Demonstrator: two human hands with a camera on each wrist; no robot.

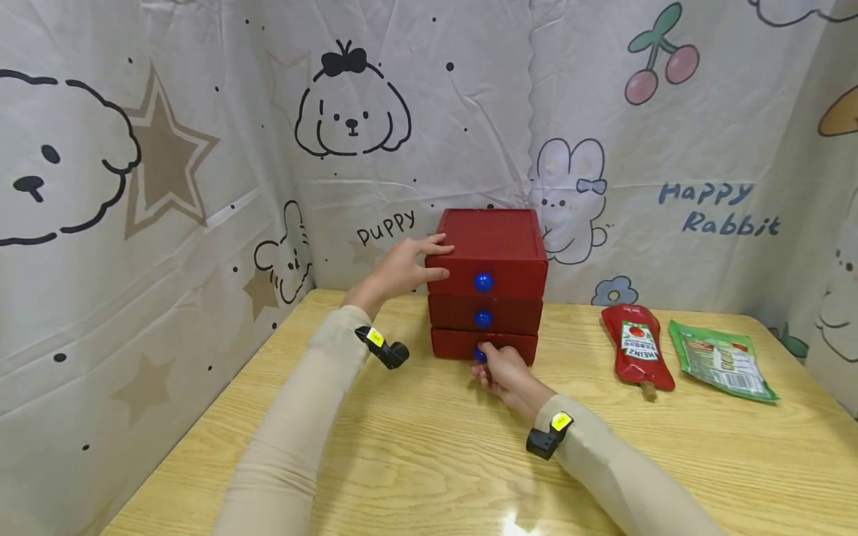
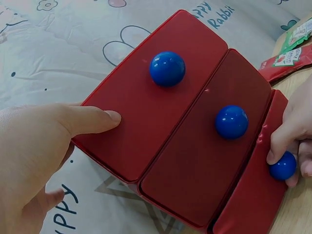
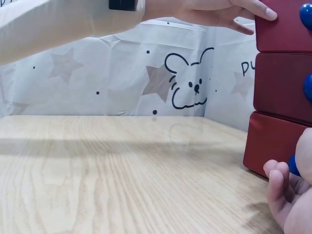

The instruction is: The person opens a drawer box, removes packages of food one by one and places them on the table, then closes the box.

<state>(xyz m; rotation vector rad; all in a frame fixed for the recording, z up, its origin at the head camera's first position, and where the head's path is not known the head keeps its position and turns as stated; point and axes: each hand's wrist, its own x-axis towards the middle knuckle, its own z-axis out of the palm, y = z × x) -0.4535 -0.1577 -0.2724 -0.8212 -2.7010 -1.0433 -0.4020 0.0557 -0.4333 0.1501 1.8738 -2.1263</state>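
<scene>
A red three-drawer box [image 1: 492, 234] stands at the back of the table, each drawer front bearing a round blue knob. My left hand [image 1: 401, 269] rests at its upper left corner, thumb extended flat against the top drawer front [image 2: 141, 131] and fingers reaching over the top and side edge. Low at the front, my right hand [image 1: 507, 374] pinches the bottom blue knob [image 2: 283, 166] between thumb and fingers. The bottom drawer [image 3: 273, 141] stands slightly forward of the two above it. In the right wrist view most of that knob is hidden behind the thumb.
To the right of the box lie a red Heinz ketchup pouch [image 1: 638, 346] and a green food packet [image 1: 724, 362]. A printed white curtain [image 1: 429, 97] closes off the back and left of the wooden table [image 1: 402, 454].
</scene>
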